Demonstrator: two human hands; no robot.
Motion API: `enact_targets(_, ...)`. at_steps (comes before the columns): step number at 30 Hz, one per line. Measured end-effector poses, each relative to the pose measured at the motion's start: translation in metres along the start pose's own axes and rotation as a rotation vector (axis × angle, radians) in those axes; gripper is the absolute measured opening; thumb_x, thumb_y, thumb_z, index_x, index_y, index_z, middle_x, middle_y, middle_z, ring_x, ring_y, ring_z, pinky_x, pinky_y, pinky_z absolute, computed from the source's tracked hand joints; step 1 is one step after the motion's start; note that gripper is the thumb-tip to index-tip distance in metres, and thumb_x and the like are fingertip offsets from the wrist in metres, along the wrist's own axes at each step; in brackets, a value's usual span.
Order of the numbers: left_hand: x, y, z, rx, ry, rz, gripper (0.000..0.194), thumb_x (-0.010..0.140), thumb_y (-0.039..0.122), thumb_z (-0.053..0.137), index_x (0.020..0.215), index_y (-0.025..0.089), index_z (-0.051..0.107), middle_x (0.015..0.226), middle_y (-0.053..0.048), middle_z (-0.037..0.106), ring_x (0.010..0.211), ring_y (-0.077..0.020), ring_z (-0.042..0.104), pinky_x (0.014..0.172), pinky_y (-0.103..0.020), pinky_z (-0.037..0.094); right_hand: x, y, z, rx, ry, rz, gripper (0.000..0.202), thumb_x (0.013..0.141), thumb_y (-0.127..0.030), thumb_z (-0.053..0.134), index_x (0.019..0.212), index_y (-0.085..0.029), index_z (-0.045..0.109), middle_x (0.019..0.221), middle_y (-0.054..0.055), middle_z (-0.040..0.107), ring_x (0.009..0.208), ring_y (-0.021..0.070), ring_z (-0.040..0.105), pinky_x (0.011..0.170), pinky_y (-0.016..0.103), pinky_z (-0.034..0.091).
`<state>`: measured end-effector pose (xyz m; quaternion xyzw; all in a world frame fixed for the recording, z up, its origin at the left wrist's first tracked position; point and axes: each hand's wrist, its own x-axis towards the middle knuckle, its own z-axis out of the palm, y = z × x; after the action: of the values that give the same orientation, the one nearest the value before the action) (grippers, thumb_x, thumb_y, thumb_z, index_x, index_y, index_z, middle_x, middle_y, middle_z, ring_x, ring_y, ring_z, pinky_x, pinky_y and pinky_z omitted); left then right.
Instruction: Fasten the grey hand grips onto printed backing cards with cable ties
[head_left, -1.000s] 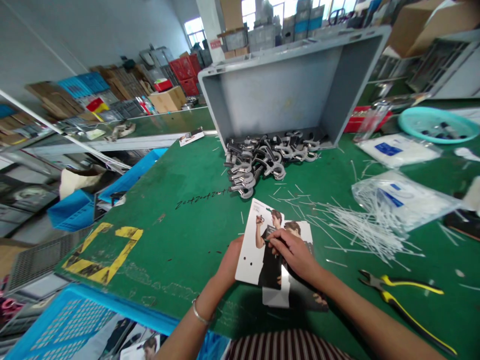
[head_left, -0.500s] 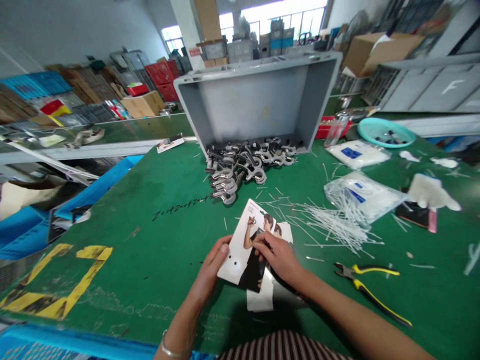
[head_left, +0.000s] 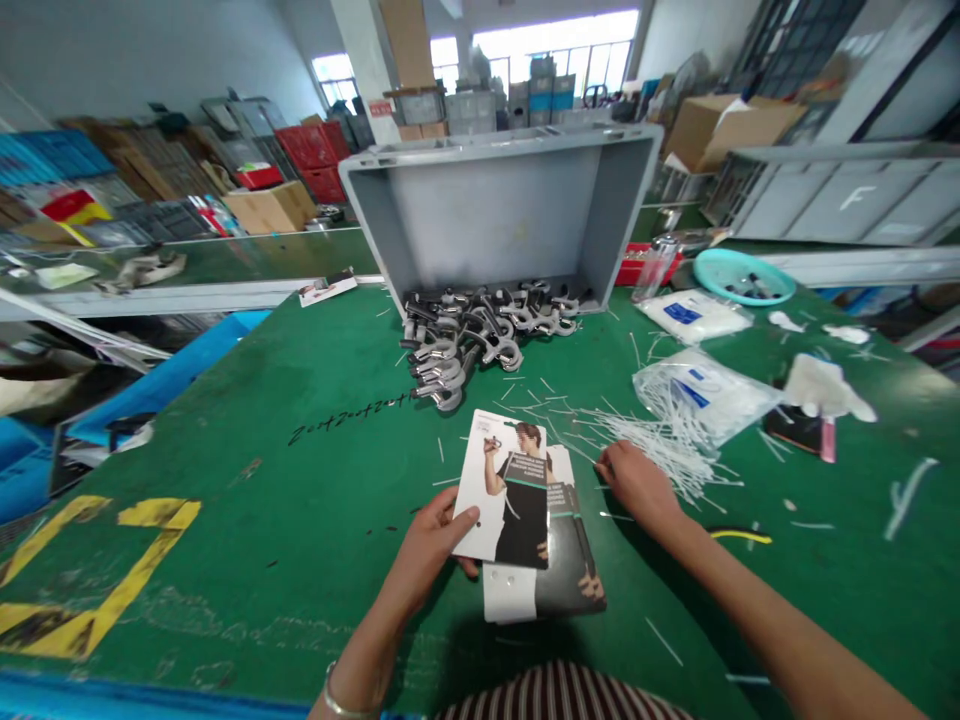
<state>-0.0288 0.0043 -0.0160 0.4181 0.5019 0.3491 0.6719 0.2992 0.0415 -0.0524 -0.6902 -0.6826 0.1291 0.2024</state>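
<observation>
My left hand grips a printed cardboard card at its lower left edge, thumb on the front. A short curved white strand shows on its printed face. Beneath it, more cards lie on the green table. My right hand is at the left side of a pile of white cable ties, its fingers curled together at the tips. What they pinch, if anything, is too small to make out. My right forearm covers most of the cutting pliers, leaving a yellow handle in sight.
A grey crate lies on its side at the back, with grey-and-black hand grips spilling out. Bags of ties, a white glove and a turquoise bowl are at the right. Yellow tape marks the table's left.
My right hand has left the card and moved right to the cable ties. My left hand still holds the card, now turned more upright. The view has shifted slightly.
</observation>
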Motion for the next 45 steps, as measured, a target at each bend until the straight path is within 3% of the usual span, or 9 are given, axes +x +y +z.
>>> enact_targets(4, -0.005, 0.004, -0.009, -0.129, 0.09, 0.014, 0.056, 0.071, 0.03, 0.078, 0.122, 0.014, 0.06, 0.109, -0.012, 0.071, 0.085, -0.0212, 0.069, 0.066, -0.027, 0.056, 0.016, -0.001, -0.008, 0.054, -0.011, -0.058, 0.013, 0.086, -0.026, 0.053, 0.077, -0.019, 0.059, 0.076, 0.007, 0.062, 0.073, 0.0222, 0.058, 0.07, 0.034, 0.044)
enact_targets(7, -0.012, 0.011, -0.027, -0.09, 0.171, 0.044, 0.051, 0.072, 0.029, 0.077, 0.119, 0.013, 0.063, 0.109, -0.012, 0.072, 0.089, -0.021, 0.068, 0.072, -0.027, 0.053, 0.022, -0.008, -0.028, 0.297, -0.054, -0.029, 0.02, 0.089, -0.037, 0.051, 0.084, -0.02, 0.06, 0.075, 0.003, 0.062, 0.068, 0.019, 0.057, 0.066, 0.032, 0.045)
enact_targets(12, 0.001, 0.02, -0.03, 0.091, -0.048, -0.004, 0.043, 0.072, 0.028, 0.075, 0.112, 0.012, 0.069, 0.103, -0.01, 0.074, 0.081, -0.0186, 0.067, 0.066, -0.024, 0.048, 0.015, -0.033, -0.03, 1.042, -0.204, 0.153, 0.028, 0.082, -0.042, 0.066, 0.101, -0.022, 0.063, 0.081, -0.001, 0.062, 0.068, 0.0145, 0.059, 0.069, 0.03, 0.05)
enact_targets(16, 0.024, 0.011, -0.01, 0.09, -0.09, -0.035, 0.047, 0.069, 0.031, 0.078, 0.109, 0.009, 0.069, 0.093, -0.011, 0.074, 0.069, -0.0168, 0.066, 0.059, -0.023, 0.046, 0.009, -0.049, -0.009, 1.308, -0.29, 0.175, 0.032, 0.083, -0.043, 0.067, 0.106, -0.021, 0.065, 0.089, 0.002, 0.063, 0.08, 0.0162, 0.063, 0.081, 0.034, 0.053)
enact_targets(22, 0.026, -0.003, 0.0, -0.197, 0.031, -0.011, 0.047, 0.071, 0.036, 0.079, 0.108, 0.01, 0.066, 0.103, -0.014, 0.073, 0.087, -0.0202, 0.069, 0.08, -0.03, 0.051, 0.01, -0.051, 0.002, 1.128, -0.101, 0.146, 0.03, 0.084, -0.048, 0.066, 0.099, -0.022, 0.064, 0.095, 0.004, 0.065, 0.077, 0.0165, 0.062, 0.078, 0.033, 0.053)
enact_targets(25, 0.022, -0.007, -0.003, -0.167, 0.043, -0.028, 0.046, 0.07, 0.039, 0.079, 0.103, 0.01, 0.068, 0.095, -0.013, 0.075, 0.082, -0.0203, 0.069, 0.074, -0.028, 0.051, 0.013, -0.056, 0.001, 1.075, -0.021, 0.133, 0.03, 0.086, -0.05, 0.061, 0.094, -0.022, 0.065, 0.09, 0.004, 0.065, 0.067, 0.0151, 0.058, 0.067, 0.031, 0.053)
enact_targets(28, 0.021, -0.009, -0.004, -0.107, 0.02, -0.024, 0.044, 0.072, 0.041, 0.078, 0.101, 0.01, 0.068, 0.093, -0.012, 0.075, 0.078, -0.0197, 0.068, 0.069, -0.027, 0.049, 0.016, -0.064, 0.002, 1.166, -0.066, 0.135, 0.03, 0.088, -0.05, 0.059, 0.098, -0.022, 0.064, 0.078, 0.001, 0.062, 0.06, 0.0143, 0.056, 0.06, 0.029, 0.051)
enact_targets(36, 0.02, -0.008, -0.003, -0.079, 0.077, 0.015, 0.042, 0.075, 0.041, 0.075, 0.103, 0.012, 0.068, 0.09, -0.009, 0.074, 0.071, -0.0157, 0.065, 0.061, -0.022, 0.043, 0.013, -0.074, 0.006, 1.113, -0.096, 0.1, 0.03, 0.094, -0.048, 0.051, 0.101, -0.021, 0.061, 0.077, 0.002, 0.063, 0.063, 0.0159, 0.062, 0.067, 0.032, 0.055)
enact_targets(45, 0.021, 0.005, 0.003, -0.034, 0.012, 0.112, 0.035, 0.075, 0.038, 0.075, 0.097, 0.011, 0.07, 0.085, -0.006, 0.072, 0.072, -0.0146, 0.062, 0.067, -0.023, 0.045, -0.005, -0.107, -0.019, 0.843, 0.097, -0.13, 0.02, 0.097, -0.036, 0.052, 0.105, -0.02, 0.06, 0.084, 0.004, 0.071, 0.068, 0.0165, 0.069, 0.07, 0.032, 0.056)
